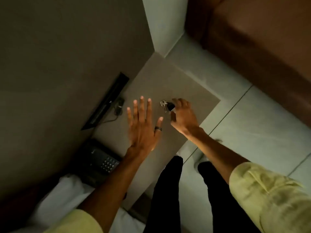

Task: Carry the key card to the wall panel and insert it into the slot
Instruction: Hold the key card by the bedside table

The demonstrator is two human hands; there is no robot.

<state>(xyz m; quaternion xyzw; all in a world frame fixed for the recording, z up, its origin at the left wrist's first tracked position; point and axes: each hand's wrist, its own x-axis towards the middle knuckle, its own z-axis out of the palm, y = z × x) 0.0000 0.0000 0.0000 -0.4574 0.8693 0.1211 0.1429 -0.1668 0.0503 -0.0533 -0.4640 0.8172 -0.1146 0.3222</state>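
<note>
My right hand [183, 115] is closed around a dark key card or fob [170, 105] with a small bunch of metal keys [163, 104] hanging off its left end, just above a beige bedside tabletop [168, 81]. Most of the dark piece is hidden by my fingers. My left hand [143, 125] hovers flat over the tabletop to the left of the keys, fingers spread, a dark ring on the thumb, holding nothing. A dark panel [107, 101] is set in the wall on the left, seen edge-on; I cannot make out a slot in it.
A black desk phone [99, 158] sits at the near left end of the tabletop, and a small dark item with a cable [119, 106] lies by the wall panel. White bedding [64, 195] is at lower left. Pale floor tiles [252, 123] and a brown wooden surface [260, 39] are to the right.
</note>
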